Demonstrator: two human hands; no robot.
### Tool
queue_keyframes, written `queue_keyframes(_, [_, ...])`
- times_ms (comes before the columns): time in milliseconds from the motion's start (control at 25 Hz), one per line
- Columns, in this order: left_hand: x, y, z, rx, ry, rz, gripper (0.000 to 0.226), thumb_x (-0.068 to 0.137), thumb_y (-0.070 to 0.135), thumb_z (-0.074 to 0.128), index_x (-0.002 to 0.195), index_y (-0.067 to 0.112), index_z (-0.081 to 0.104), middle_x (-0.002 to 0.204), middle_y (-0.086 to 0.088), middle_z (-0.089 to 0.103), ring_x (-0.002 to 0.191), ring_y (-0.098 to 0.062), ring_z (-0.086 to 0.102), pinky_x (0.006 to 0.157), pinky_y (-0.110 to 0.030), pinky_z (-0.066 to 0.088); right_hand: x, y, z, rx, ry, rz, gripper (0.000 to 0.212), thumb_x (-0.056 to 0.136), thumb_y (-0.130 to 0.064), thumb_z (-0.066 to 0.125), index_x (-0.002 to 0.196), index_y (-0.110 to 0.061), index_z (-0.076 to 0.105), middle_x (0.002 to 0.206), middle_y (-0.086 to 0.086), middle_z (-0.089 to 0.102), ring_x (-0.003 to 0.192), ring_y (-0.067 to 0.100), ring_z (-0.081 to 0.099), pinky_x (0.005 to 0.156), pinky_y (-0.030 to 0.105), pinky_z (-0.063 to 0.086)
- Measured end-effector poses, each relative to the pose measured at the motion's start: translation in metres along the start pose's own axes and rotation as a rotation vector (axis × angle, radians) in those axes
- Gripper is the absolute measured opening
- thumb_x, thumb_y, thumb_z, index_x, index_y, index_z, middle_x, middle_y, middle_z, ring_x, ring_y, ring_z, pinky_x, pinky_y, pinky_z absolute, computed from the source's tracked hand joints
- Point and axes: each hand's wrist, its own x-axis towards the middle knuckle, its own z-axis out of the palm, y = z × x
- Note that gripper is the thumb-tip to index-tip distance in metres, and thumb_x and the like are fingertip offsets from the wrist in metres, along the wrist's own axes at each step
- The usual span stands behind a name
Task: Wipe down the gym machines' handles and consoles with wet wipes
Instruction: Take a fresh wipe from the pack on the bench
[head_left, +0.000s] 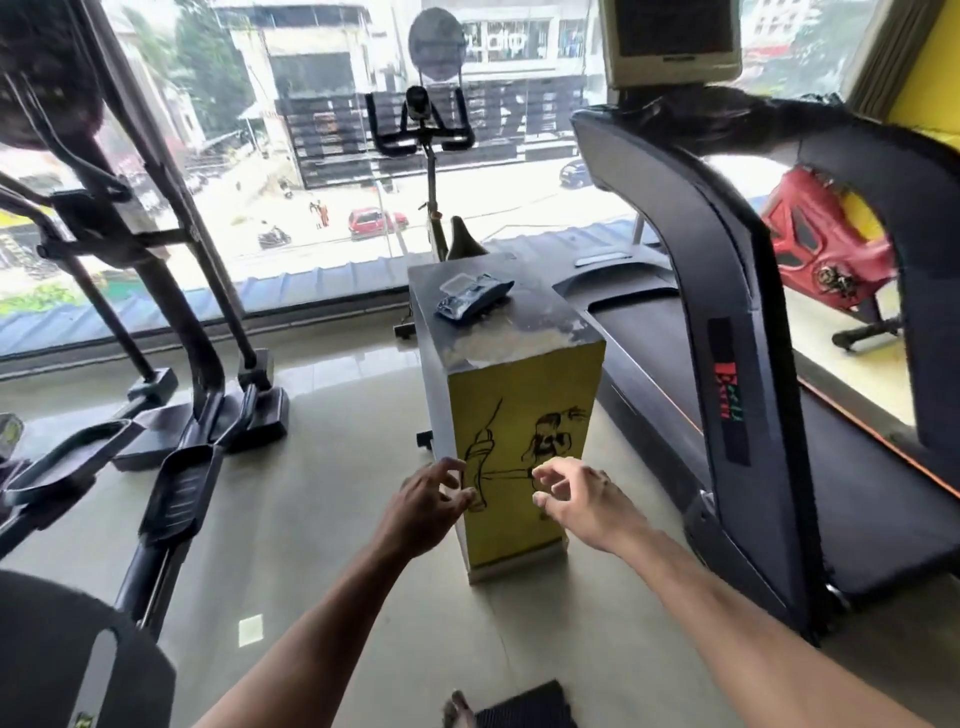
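Both hands, left (428, 496) and right (574, 496), hang loosely curled and empty. The wipes (474, 294) lie at twelve o'clock on the box (519, 431), handy between machines.

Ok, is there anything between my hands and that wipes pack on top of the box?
Nothing visible. The wipes pack lies alone on the dark top of the yellow box. The left hand and right hand are empty, in front of the box's yellow face below the top, with only open air above them.
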Motion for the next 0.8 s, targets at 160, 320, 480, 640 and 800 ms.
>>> queue_keyframes(160, [0.109,-0.022,-0.012,-0.043,0.066,0.008,0.039,0.100,0.040,0.065,0.136,0.027,0.057,0.119,0.007,0.064,0.090,-0.002,0.066,0.072,-0.018,0.050,0.115,0.000,-0.024,-0.038,0.002,-0.045,0.033,0.098,-0.042,0.062,0.128,-0.029,0.061,0.127,-0.010,0.063,0.108,0.004,0.061,0.084,0.023,0.048])
queue_keyframes(320, [0.209,-0.033,-0.023,-0.072,0.112,0.009,0.034,0.099,0.037,0.066,0.131,0.025,0.060,0.116,0.006,0.068,0.090,-0.004,0.068,0.082,-0.031,0.058,0.214,0.002,-0.056,-0.147,-0.054,-0.078,0.032,0.099,-0.042,0.061,0.128,-0.029,0.059,0.131,-0.011,0.058,0.108,0.004,0.059,0.086,0.023,0.047])
queue_keyframes(480, [0.306,-0.031,-0.039,-0.031,0.160,0.028,0.030,0.099,0.034,0.065,0.127,0.025,0.062,0.115,0.008,0.063,0.097,-0.013,0.069,0.082,-0.033,0.056,0.297,0.007,-0.094,-0.200,-0.077,-0.096,0.036,0.099,-0.039,0.062,0.132,-0.025,0.058,0.129,-0.008,0.058,0.110,0.006,0.059,0.093,0.026,0.049])
queue_keyframes(640, [0.390,-0.032,-0.043,0.037,0.207,-0.009,0.037,0.094,0.034,0.067,0.130,0.025,0.063,0.124,0.001,0.061,0.111,-0.022,0.064,0.091,-0.036,0.053,0.380,0.015,-0.120,-0.270,-0.129,-0.136,0.038,0.096,-0.039,0.065,0.130,-0.023,0.060,0.125,-0.005,0.063,0.107,0.011,0.060,0.096,0.029,0.049])
queue_keyframes(800, [0.472,-0.033,-0.031,0.133,0.240,-0.041,0.043,0.097,0.034,0.065,0.138,0.024,0.059,0.141,-0.004,0.055,0.129,-0.029,0.053,0.104,-0.037,0.045,0.487,0.023,-0.128,-0.315,-0.158,-0.259,0.037,0.096,-0.037,0.065,0.128,-0.020,0.061,0.125,0.000,0.064,0.109,0.016,0.061,0.097,0.031,0.048])
